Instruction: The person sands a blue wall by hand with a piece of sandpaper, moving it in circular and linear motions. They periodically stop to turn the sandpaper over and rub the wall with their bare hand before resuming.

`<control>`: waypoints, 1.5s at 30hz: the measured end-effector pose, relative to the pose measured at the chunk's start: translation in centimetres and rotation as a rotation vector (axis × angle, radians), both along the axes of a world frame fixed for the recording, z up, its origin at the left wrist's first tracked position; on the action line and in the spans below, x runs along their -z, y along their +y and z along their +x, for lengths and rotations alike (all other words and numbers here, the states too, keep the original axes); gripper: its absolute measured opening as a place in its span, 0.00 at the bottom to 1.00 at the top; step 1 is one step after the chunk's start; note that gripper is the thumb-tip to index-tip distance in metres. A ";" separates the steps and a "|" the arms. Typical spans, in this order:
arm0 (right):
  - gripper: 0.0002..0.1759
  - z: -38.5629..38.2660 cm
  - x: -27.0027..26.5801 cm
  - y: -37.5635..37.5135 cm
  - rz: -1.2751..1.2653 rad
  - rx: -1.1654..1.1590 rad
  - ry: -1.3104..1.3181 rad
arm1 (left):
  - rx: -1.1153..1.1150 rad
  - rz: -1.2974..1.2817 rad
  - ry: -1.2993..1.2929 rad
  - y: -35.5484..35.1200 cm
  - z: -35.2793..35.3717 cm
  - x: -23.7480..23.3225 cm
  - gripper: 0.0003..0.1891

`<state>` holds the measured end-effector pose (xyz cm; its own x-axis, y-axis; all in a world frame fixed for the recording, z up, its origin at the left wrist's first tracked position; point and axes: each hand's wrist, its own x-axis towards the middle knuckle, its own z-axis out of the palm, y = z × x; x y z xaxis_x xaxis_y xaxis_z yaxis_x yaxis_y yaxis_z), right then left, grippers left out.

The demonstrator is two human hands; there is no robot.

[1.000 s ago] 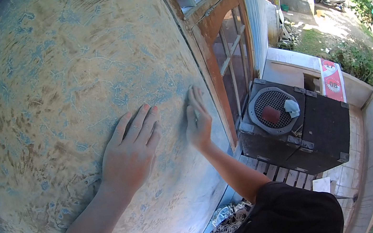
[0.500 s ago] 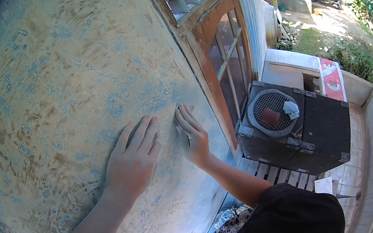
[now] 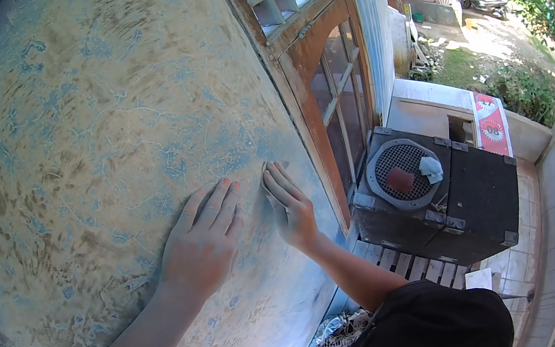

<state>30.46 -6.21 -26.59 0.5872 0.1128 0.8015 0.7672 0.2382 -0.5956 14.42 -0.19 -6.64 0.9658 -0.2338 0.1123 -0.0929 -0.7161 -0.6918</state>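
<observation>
A worn wall (image 3: 94,143) with patchy cream and blue paint fills the left and middle of the view. My left hand (image 3: 205,238) lies flat against it, fingers stretched out, with nothing in it. Just to its right, my right hand (image 3: 289,204) presses on the wall with its fingers together and bent and the thumb tucked under. Whatever lies beneath those fingers is hidden. Pale dust coats both hands. Around them the paint is scuffed, with bare blue patches above the fingertips.
A wooden window frame (image 3: 307,83) edges the wall on the right. Beside it stands a black speaker box (image 3: 478,194), carrying a reddish-brown piece (image 3: 400,180) and a crumpled pale cloth (image 3: 430,169) on its round grille. Below is a slatted bench (image 3: 417,269); a low wall (image 3: 551,226) borders the tiled floor.
My right hand has shifted slightly down and right on the wall, staying against it. My left hand is nearly in the same place. The camera view has tilted a little.
</observation>
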 end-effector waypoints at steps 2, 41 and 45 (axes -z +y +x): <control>0.23 2.8 0.7 1.1 0.024 0.087 0.056 | 0.007 0.015 0.006 0.0 -0.1 0.1 0.20; 0.24 -0.2 1.3 -0.9 -0.178 0.143 0.013 | 0.012 0.096 -0.008 -0.1 0.1 0.3 0.23; 0.24 4.5 1.6 -0.3 -0.104 0.243 0.054 | 0.029 0.094 -0.013 0.1 0.0 0.4 0.23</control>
